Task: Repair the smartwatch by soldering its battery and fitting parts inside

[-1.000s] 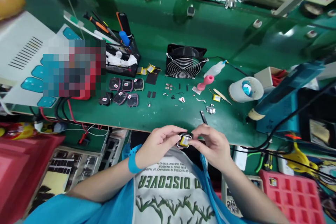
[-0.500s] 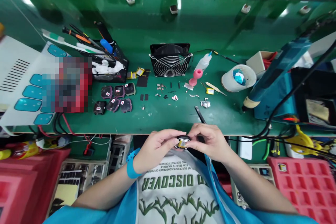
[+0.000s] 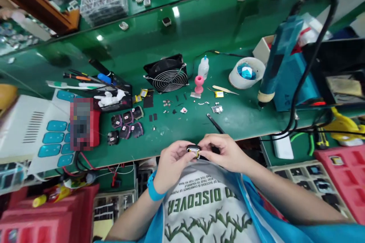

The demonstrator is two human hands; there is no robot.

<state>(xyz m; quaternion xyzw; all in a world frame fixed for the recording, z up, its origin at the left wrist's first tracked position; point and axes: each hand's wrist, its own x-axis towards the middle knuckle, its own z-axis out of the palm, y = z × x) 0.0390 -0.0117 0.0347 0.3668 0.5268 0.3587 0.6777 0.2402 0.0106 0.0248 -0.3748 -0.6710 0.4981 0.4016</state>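
Observation:
In the head view, a small open smartwatch case (image 3: pixel 194 151) with a black rim and a yellow battery in it is held at the bench's front edge, before my chest. My left hand (image 3: pixel 173 164) grips its left side between thumb and fingers. From the other side, my right hand (image 3: pixel 224 152) pinches its right edge, thumb below and fingers curled. Just beyond my right hand lies a slim black tool (image 3: pixel 216 123). A metal watch part (image 3: pixel 217 109) and a loose yellow battery (image 3: pixel 219 94) are farther back on the green bench.
Watch screens (image 3: pixel 125 132) with purple edges lie at left, near a red meter (image 3: pixel 95 125). Behind stand a fan (image 3: pixel 168 76), a pink stand (image 3: pixel 199 84), a dropper bottle (image 3: pixel 203 67) and a white tub (image 3: pixel 235 79). A blue hot-air handle (image 3: pixel 281 59) with a black hose rises at right.
The view has tilted and shifted, so the bench slants now. Both hands keep holding the watch case, which is turned slightly, its battery side more upright.

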